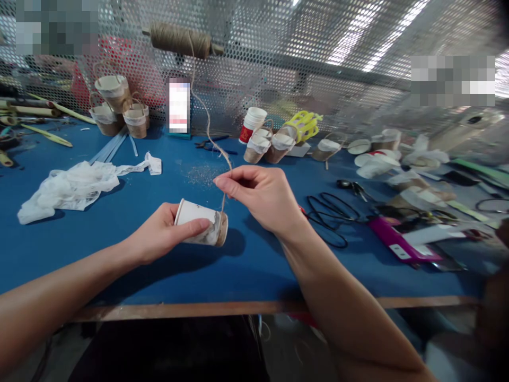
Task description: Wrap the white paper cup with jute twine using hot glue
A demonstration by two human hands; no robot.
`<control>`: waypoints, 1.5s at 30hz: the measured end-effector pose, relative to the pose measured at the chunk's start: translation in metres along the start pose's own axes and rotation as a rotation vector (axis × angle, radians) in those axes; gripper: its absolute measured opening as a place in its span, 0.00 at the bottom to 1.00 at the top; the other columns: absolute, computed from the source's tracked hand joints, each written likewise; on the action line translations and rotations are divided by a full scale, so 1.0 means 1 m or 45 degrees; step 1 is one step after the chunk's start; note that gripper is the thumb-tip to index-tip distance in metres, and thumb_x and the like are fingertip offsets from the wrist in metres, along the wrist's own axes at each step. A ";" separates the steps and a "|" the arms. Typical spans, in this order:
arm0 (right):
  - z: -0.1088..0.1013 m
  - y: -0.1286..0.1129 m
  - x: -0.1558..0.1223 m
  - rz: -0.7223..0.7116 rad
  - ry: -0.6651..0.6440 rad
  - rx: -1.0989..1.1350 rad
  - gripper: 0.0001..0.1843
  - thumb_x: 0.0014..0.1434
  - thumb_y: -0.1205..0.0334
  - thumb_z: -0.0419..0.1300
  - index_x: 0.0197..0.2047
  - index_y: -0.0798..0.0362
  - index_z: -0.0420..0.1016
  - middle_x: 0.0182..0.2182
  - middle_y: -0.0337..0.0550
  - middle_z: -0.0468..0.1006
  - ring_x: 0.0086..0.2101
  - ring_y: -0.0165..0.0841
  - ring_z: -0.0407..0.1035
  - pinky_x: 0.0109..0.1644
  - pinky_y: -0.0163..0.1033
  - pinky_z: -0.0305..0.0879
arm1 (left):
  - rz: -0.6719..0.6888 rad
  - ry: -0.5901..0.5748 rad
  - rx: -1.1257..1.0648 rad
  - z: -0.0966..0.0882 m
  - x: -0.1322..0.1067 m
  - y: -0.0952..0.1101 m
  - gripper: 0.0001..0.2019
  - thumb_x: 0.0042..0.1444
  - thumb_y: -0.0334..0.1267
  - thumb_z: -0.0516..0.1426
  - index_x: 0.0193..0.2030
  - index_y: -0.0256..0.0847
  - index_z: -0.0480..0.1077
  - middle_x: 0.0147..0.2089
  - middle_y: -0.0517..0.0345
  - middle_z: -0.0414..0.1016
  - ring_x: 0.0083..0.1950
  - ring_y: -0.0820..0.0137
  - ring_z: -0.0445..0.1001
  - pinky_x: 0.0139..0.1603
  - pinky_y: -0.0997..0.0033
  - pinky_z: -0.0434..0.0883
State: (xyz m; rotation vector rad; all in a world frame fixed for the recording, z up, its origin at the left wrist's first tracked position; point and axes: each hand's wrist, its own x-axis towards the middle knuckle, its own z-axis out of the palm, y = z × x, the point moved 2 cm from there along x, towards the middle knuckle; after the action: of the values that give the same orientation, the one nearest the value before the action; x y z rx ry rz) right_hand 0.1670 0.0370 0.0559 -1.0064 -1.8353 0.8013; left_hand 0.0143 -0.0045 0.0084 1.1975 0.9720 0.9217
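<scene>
My left hand (169,233) is closed around a white paper cup (196,215) that lies tilted on its side above the table. A band of brown twine is wound around the cup's right end, beside a grey smear. My right hand (254,193) pinches the twine (209,124) between thumb and forefinger, just above the cup. From there the strand runs up to a spool of twine (178,41) mounted on the perforated metal panel. The cup's underside is hidden.
Twine-wrapped cups with handles (109,103) stand at the back left, more (280,144) at the back centre. White mesh cloth (75,185) lies left. A phone (178,109) stands by the panel. Black cable (332,217) and a purple glue-gun-like tool (400,241) lie right.
</scene>
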 end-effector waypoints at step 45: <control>0.001 0.012 -0.004 0.175 -0.179 -0.064 0.13 0.46 0.54 0.61 0.26 0.57 0.74 0.20 0.36 0.70 0.22 0.24 0.60 0.25 0.33 0.57 | 0.188 -0.009 0.210 0.004 -0.009 0.004 0.04 0.45 0.33 0.58 0.27 0.35 0.72 0.21 0.62 0.68 0.21 0.78 0.61 0.22 0.80 0.62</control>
State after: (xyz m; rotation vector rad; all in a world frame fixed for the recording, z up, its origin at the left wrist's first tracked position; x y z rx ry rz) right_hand 0.1714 0.0395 0.0441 -1.1437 -1.9292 0.9329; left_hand 0.0145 -0.0140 0.0134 1.4264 0.9783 0.9664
